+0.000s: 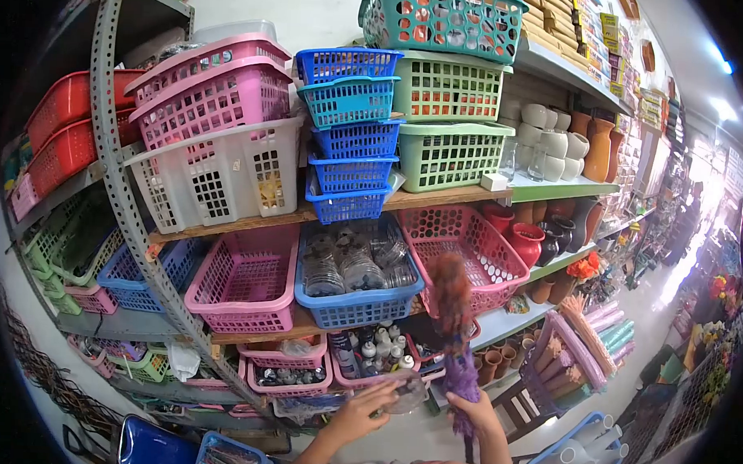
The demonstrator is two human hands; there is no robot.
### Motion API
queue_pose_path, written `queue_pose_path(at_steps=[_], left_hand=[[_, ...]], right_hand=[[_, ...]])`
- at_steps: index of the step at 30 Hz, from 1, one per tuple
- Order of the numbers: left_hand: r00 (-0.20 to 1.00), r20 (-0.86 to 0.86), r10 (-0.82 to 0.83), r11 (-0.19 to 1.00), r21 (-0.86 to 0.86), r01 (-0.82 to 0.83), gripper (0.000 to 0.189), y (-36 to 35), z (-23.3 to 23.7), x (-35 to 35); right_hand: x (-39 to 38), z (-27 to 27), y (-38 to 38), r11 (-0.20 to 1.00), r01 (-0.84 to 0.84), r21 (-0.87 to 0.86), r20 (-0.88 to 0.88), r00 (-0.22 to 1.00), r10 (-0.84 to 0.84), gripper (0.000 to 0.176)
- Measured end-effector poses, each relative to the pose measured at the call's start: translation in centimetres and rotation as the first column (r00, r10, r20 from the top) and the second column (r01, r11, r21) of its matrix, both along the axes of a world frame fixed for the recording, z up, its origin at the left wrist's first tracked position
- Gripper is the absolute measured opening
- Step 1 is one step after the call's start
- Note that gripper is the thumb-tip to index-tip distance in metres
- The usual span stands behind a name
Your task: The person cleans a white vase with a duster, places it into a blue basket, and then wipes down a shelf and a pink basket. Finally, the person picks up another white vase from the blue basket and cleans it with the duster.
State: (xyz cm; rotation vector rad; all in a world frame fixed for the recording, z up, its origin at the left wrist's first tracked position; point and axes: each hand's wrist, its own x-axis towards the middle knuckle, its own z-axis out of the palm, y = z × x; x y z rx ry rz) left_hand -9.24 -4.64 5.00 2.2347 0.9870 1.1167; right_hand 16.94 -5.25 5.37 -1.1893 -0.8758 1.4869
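Note:
My right hand point(477, 412) is closed around the purple lower part of a long feathery bundle point(458, 317), which stands upright and turns reddish brown and blurred at its top. In my left hand point(363, 416) is a clear, thin plastic item point(407, 393), pinched at its left edge; its exact shape is hard to make out. Behind the bundle is a pink basket point(501, 269) with a few white round items at its right side. To the left of that, a blue basket point(360, 312) holds stacks of clear round packs.
Metal shelving point(117, 141) with stacked coloured baskets fills the left and middle. Vases point(603, 150) stand on the right shelves. At the lower right are wrapped rolls point(576, 345) and a blue basket of white tubes point(572, 456). A blue tray point(155, 445) lies lower left.

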Motion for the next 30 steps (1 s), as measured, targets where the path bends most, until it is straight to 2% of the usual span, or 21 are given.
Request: queue_pose_path(at_steps=[3,6,10,11,12,13,14,15,16,17,19,20,21,22,23,24,26,27,28,29,30], left_hand=[[0.984,-0.133,-0.115,0.992,0.031,0.120,0.035,-0.2,0.0,1.0],[0.942,-0.224,-0.249,0.943,0.164,0.289,0.031,0.1,-0.2,1.8],[0.967,-0.231,-0.103,0.960,0.231,0.158,0.047,0.2,-0.4,2.8],[0.960,0.256,-0.117,0.991,-0.035,0.130,0.057,-0.3,-0.4,3.9],[0.744,0.667,0.027,0.933,-0.284,0.222,0.069,-0.7,-0.7,4.5],[0.745,0.666,0.023,0.932,-0.284,0.226,0.069,-0.3,-2.0,4.0],[0.534,0.845,-0.040,0.640,-0.388,0.663,0.076,0.7,-4.1,3.0],[0.286,0.957,0.040,0.192,-0.288,0.938,0.083,1.2,-4.1,2.6],[0.118,0.973,0.197,0.076,-0.136,0.988,0.075,0.7,-4.3,3.2],[0.118,0.973,0.198,0.076,-0.135,0.988,0.075,0.7,-4.4,3.5],[0.361,0.876,0.319,0.266,-0.448,0.853,0.066,0.4,-4.3,3.7],[0.361,0.875,0.323,0.268,-0.450,0.852,0.066,0.6,-4.4,3.4],[0.280,0.893,0.354,0.289,-0.389,0.875,0.061,1.0,-4.8,3.0],[0.193,0.905,0.379,0.315,-0.323,0.893,0.057,1.2,-4.7,2.6],[0.189,0.906,0.379,0.320,-0.321,0.892,0.057,1.6,-4.4,2.3],[0.224,0.906,0.359,0.426,-0.373,0.824,0.056,1.9,-3.6,1.9],[0.254,0.921,0.295,0.596,-0.385,0.704,0.053,2.5,-3.5,1.0],[0.251,0.922,0.296,0.599,-0.383,0.703,0.053,3.6,-5.1,-0.1],[0.229,0.949,0.214,0.546,-0.311,0.778,0.054,4.5,-5.4,-1.1],[0.193,0.948,0.255,0.608,-0.312,0.730,0.053,4.0,-6.0,-1.2],[0.156,0.944,0.290,0.666,-0.316,0.675,0.052,3.2,-4.5,-1.0]], right_hand=[[-0.6,0.8,0.2,0.999,0.042,0.015,-0.132,0.990,-0.039,0.042],[-1.5,1.2,0.8,0.998,0.005,0.057,0.025,1.000,-0.007,0.044],[-2.6,2.2,0.9,0.993,0.056,0.103,-0.065,0.997,-0.050,0.046],[-2.7,1.9,1.1,0.993,0.063,0.103,-0.069,0.996,-0.056,0.046],[-2.8,1.3,1.3,0.991,0.083,0.108,-0.070,0.995,-0.076,0.046],[-2.8,0.7,1.5,0.988,0.102,0.113,-0.069,0.993,-0.095,0.046],[-3.1,0.4,1.5,0.988,0.106,0.112,-0.069,0.993,-0.099,0.046],[-3.5,0.1,1.5,0.983,0.113,0.142,-0.050,0.993,-0.107,0.045],[-3.7,-0.2,1.6,0.978,0.117,0.172,-0.032,0.993,-0.113,0.044],[-3.4,-0.6,1.8,0.978,0.117,0.171,-0.031,0.993,-0.113,0.044],[-3.1,-0.3,1.9,0.918,0.097,0.385,0.371,0.894,-0.250,0.045],[-2.5,0.4,1.4,0.905,0.120,0.409,0.642,0.667,-0.378,0.047],[-2.6,2.0,0.9,0.876,0.182,0.447,0.630,0.631,-0.453,0.053],[-2.5,2.4,0.6,0.847,0.190,0.496,0.529,0.708,-0.468,0.057],[-2.1,2.6,0.5,0.816,0.201,0.543,0.423,0.774,-0.472,0.061],[-1.5,2.1,0.4,0.817,0.195,0.542,0.424,0.776,-0.467,0.061],[0.1,0.8,-0.2,0.752,-0.191,0.630,0.597,0.739,-0.313,0.064],[0.9,1.2,-0.5,0.752,-0.195,0.630,0.599,0.738,-0.310,0.064],[1.8,2.1,-1.3,0.812,-0.441,0.384,0.782,0.622,-0.032,0.062],[2.2,2.6,-1.7,0.772,-0.630,0.088,0.868,0.428,0.250,0.060],[1.9,1.8,-1.8,0.801,-0.545,0.247,0.890,0.454,0.034,0.057]])
